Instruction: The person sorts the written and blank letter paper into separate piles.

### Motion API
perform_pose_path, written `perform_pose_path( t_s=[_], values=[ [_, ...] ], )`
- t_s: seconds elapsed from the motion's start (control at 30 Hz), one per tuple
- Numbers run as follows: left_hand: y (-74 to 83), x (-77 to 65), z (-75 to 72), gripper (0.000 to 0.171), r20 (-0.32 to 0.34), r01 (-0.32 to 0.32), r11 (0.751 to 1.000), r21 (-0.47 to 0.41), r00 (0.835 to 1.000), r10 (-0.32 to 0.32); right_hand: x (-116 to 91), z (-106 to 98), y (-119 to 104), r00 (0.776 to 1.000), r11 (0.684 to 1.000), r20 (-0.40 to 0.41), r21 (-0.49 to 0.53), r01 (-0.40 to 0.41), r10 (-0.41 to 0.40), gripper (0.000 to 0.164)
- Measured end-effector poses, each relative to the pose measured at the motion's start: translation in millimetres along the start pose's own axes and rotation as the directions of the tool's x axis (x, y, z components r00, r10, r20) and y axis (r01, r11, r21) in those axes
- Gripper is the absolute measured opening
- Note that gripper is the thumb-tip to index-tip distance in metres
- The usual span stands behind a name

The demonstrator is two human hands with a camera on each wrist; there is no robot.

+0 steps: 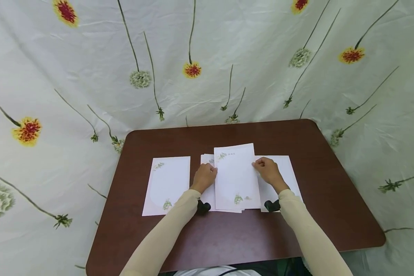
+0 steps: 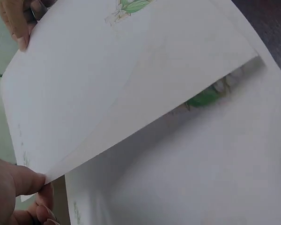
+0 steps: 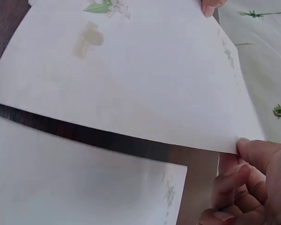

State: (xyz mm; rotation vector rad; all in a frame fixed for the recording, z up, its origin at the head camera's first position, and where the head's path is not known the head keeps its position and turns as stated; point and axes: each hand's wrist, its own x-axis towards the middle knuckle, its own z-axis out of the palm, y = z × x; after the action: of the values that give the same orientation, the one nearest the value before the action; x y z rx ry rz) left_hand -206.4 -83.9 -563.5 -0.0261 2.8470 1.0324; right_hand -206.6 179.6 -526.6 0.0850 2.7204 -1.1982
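Observation:
Both hands hold up one white sheet of paper (image 1: pixel 236 176) with pale green floral prints at its top left and bottom. My left hand (image 1: pixel 205 177) pinches its left edge between thumb and fingers. On the opposite edge, my right hand (image 1: pixel 267 171) pinches it the same way. In the left wrist view, the held sheet (image 2: pixel 98 84) is lifted and slightly bowed over another printed sheet (image 2: pixel 201 159). In the right wrist view, a gap of dark table separates the raised sheet (image 3: pixel 145 89) from the sheet (image 3: pixel 93 178) beside it.
A floral-cornered sheet (image 1: pixel 169 184) lies at the left of the brown table (image 1: pixel 262 237). Another white sheet (image 1: pixel 283 165) lies under the right arm. More paper (image 1: pixel 208 197) sits beneath the raised sheet. A flower-printed white cloth (image 1: pixel 207 99) hangs behind the table.

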Motion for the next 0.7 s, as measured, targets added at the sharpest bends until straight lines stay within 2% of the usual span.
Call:
perform_pose_path(
  t_s=[0.2, 0.37, 0.57, 0.7],
  values=[
    [23.0, 3.6, 9.3, 0.029, 0.042, -0.069, 0.997, 0.021, 0.997, 0.069, -0.9, -19.3, 9.3, 0.998, 0.999, -0.053, -0.043, -0.031, 0.029, 0.031],
    [42.7, 7.3, 17.3, 0.035, 0.062, -0.115, 0.993, 0.019, 0.992, 0.114, -3.6, -34.6, 18.9, 0.994, 0.996, -0.099, -0.06, -0.062, 0.056, 0.031],
    [68.7, 11.5, 28.2, 0.034, 0.112, -0.152, 0.988, 0.028, 0.983, 0.148, -9.7, -52.7, 28.3, 0.977, 0.988, -0.185, -0.084, -0.127, 0.109, 0.03],
    [83.9, 14.2, 39.3, 0.04, 0.16, -0.18, 0.983, 0.041, 0.972, 0.172, -14.1, -63.8, 36.6, 0.963, 0.982, -0.228, -0.09, -0.167, 0.143, 0.029]
  ],
)
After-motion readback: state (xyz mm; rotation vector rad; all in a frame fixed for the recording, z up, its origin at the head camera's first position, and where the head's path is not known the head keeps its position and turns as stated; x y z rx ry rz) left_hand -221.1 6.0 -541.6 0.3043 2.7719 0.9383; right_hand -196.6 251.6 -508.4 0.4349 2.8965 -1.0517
